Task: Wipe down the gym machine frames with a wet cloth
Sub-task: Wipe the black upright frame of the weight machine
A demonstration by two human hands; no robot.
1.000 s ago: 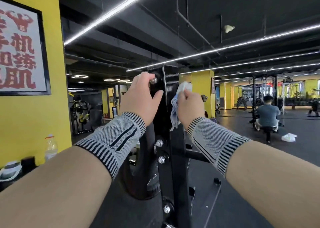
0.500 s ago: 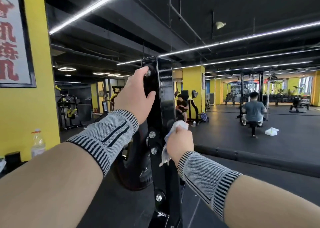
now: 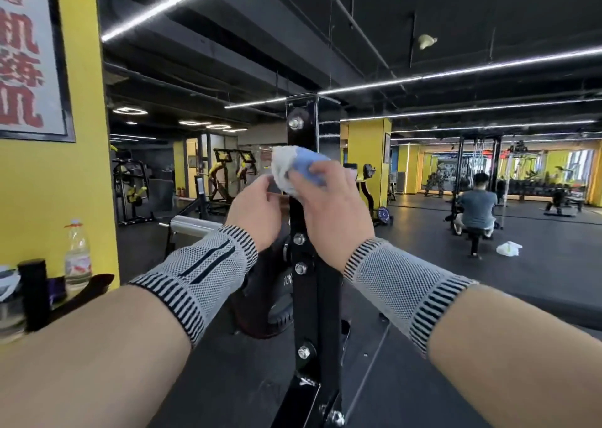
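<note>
My left hand point(image 3: 257, 211) has come off the top of the post since a moment ago and now sits lower, level with my right, while my right hand point(image 3: 332, 206) has climbed back up the black upright post point(image 3: 314, 297) with the cloth. The white and blue cloth point(image 3: 294, 170) is bunched against the front of the post, below the top bolt point(image 3: 294, 123). My right fingers curl over it and clamp it to the steel. My left hand is just beside the cloth's lower left edge, fingers bent toward it; the blur there is heavy, so I think my fingertips are pinching a corner of the cloth, but I cannot be sure they touch it. Both my wrists wear grey knit wrist sleeves point(image 3: 208, 274) with black stripes.

A black weight plate point(image 3: 277, 297) hangs behind the post on its left side, with three more bolts running down the post's face below my hands. To my left a plastic bottle point(image 3: 77, 253) stands against the yellow wall point(image 3: 39, 199), below a framed poster point(image 3: 29, 53) with red characters. Across the dark floor on the right, a person in a grey shirt point(image 3: 477, 204) sits with their back to me, and a white bag point(image 3: 508, 248) lies on the floor near them.
</note>
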